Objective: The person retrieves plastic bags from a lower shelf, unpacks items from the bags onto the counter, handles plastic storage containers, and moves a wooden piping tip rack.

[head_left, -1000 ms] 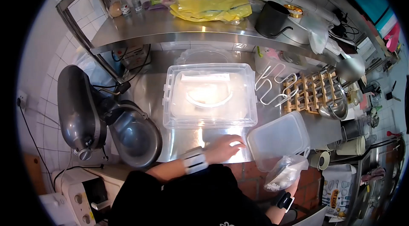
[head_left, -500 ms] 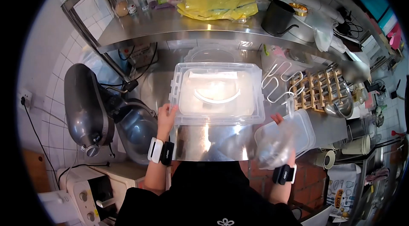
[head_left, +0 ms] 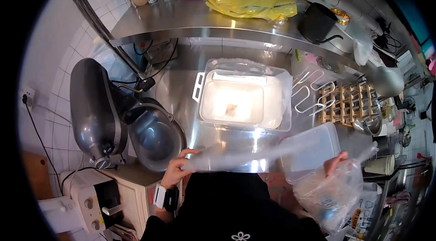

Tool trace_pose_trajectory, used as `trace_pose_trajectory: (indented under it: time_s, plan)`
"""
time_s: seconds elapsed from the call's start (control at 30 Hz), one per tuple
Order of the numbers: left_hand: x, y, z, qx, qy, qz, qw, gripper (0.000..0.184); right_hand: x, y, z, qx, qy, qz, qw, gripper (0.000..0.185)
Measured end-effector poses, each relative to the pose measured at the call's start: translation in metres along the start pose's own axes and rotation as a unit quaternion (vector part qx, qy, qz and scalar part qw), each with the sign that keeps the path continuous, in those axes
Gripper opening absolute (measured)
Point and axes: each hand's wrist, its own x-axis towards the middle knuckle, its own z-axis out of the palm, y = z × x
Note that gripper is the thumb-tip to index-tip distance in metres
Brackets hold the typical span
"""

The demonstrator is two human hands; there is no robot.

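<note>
My left hand (head_left: 176,171) grips the left end of a clear lid (head_left: 240,156), which is tilted nearly edge-on and blurred in front of the counter edge. A bulging clear plastic bag (head_left: 334,193) hangs at my right hand (head_left: 336,163), partly covering it; the fingers are curled at its upper part. Behind the lid stands a clear rectangular box (head_left: 285,104) with its top uncovered. Inside is a pale, brightly lit rectangular container (head_left: 206,100) with a small brown patch in it. A second translucent flat container (head_left: 315,150) lies right of the box.
A dark stand mixer (head_left: 95,109) with its bowl (head_left: 156,139) stands left. A wire hook tool (head_left: 313,91) and wooden rack (head_left: 352,102) are on the right. Overhead, a steel shelf (head_left: 190,32) holds yellow bags (head_left: 250,2) and a black kettle (head_left: 318,22).
My left hand has lifted the lid off the box and brought it toward my body. My right hand and the plastic bag have shifted right. The view has moved slightly.
</note>
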Motion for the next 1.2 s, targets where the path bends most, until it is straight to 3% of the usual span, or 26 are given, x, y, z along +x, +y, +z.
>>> trace_pose_trajectory:
  time_s: [0.13, 0.23, 0.27, 0.37, 0.4, 0.5, 0.6, 0.8, 0.87, 0.93, 1.03, 1.13, 1.2]
  plan:
    - [0.008, -0.003, -0.013, 0.158, -0.024, 0.126, 0.979, 0.010, -0.001, -0.037, 0.007, -0.038, 0.108, 0.008, 0.993, 0.040]
    - [0.019, 0.001, -0.014, 0.198, 0.018, 0.081, 0.977, 0.013, 0.002, -0.047, -0.027, -0.005, 0.133, -0.060, 0.989, 0.038]
    - [0.023, -0.003, -0.015, 0.154, 0.008, 0.055, 0.986, 0.018, 0.005, -0.050, -0.033, -0.001, 0.156, -0.077, 0.985, 0.038]
    - [0.036, -0.020, -0.013, 0.207, 0.043, 0.035, 0.977, 0.024, 0.038, -0.052, -0.039, -0.023, 0.284, -0.123, 0.951, 0.038]
    - [0.038, -0.020, -0.015, 0.172, 0.023, -0.009, 0.985, 0.029, 0.054, -0.049, -0.040, -0.035, 0.330, -0.133, 0.934, 0.038]
    - [0.042, -0.013, -0.017, 0.319, -0.012, 0.009, 0.948, 0.033, 0.105, -0.022, -0.047, -0.052, 0.414, -0.132, 0.899, 0.038]
    - [0.043, -0.005, -0.036, 0.308, -0.039, 0.028, 0.950, 0.031, 0.150, 0.017, -0.055, -0.044, 0.447, -0.113, 0.886, 0.039]
    - [0.103, 0.069, -0.004, 0.324, 0.086, 0.073, 0.939, 0.015, 0.183, 0.072, -0.059, -0.028, 0.476, -0.088, 0.875, 0.039]
    - [0.144, 0.055, 0.015, 0.462, 0.099, 0.101, 0.876, 0.018, 0.181, 0.078, -0.055, -0.026, 0.482, -0.091, 0.871, 0.040]
    - [0.181, 0.042, 0.036, 0.594, 0.083, -0.019, 0.800, 0.024, 0.175, 0.077, -0.049, -0.026, 0.492, -0.097, 0.865, 0.040]
    - [0.228, 0.001, 0.051, 0.764, -0.077, -0.120, 0.629, 0.026, 0.155, 0.068, -0.038, -0.029, 0.514, -0.122, 0.848, 0.040]
    - [0.236, -0.004, 0.051, 0.706, -0.085, -0.147, 0.688, 0.025, 0.128, 0.043, -0.025, -0.038, 0.546, -0.165, 0.821, 0.041]
    - [0.220, 0.014, 0.040, 0.580, -0.021, -0.051, 0.813, 0.024, 0.105, 0.022, -0.016, -0.042, 0.573, -0.198, 0.794, 0.041]
